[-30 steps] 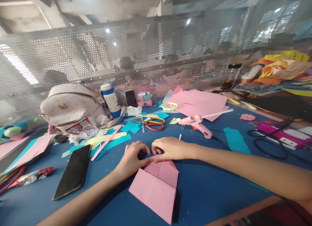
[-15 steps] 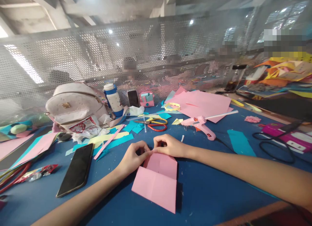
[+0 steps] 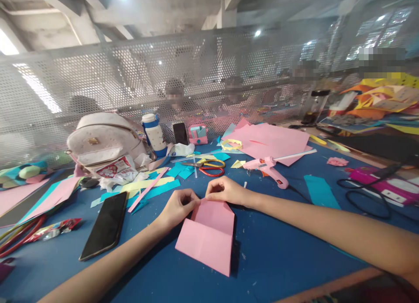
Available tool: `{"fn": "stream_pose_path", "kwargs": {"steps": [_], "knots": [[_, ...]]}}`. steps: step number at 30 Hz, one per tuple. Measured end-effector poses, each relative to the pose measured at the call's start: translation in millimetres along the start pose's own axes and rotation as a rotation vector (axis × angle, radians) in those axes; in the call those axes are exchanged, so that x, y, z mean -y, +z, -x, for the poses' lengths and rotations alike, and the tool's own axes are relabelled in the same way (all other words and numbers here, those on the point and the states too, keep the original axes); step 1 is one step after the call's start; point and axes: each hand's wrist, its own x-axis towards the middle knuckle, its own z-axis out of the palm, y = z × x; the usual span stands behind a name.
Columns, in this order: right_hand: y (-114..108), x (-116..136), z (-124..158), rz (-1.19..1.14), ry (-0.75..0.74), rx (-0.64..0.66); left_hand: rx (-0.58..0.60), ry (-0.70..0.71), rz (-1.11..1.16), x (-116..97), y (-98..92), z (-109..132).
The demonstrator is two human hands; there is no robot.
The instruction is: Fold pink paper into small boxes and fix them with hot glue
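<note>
Between my hands is a folded piece of pink paper [image 3: 206, 246], creased across its middle, with its near flap raised off the table. My left hand [image 3: 179, 206] pinches the far left edge between thumb and fingers. Close beside it, my right hand [image 3: 229, 190] pinches the far edge of the same paper, thumb against curled fingers. The fingertips of both hands almost meet there. A pink glue gun [image 3: 267, 169] with a clear stick lies beyond my right wrist. Scissors [image 3: 209, 167] with red and yellow handles rest past my fingers.
A black phone [image 3: 104, 225] lies left of my left forearm. Behind it are blue and yellow paper scraps [image 3: 153, 189], a backpack [image 3: 104, 137] and a bottle [image 3: 153, 135]. Pink sheets [image 3: 271, 139] lie at the back. A magenta power strip [image 3: 382, 185] with black cable sits right.
The pink paper has tilted and shifted slightly left, its near corner moving up. Both hands keep their pinch on the far edge. The whole view has shifted a little.
</note>
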Motion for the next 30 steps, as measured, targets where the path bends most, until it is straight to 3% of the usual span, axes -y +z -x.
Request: {"fn": "stream_pose_path", "kwargs": {"steps": [7,21,30], "knots": [[6.0,0.9,-0.6,0.009,0.004,0.015,0.004,0.018,-0.023,1.7,4.1,1.1],[-4.2,6.2,0.5,-0.082,-0.003,-0.044,-0.094,-0.014,0.093,-2.5,4.8,4.4],[3.9,1.3,-0.3,-0.043,0.006,0.002,0.043,0.003,0.058,-0.9,4.6,-0.5]]}}
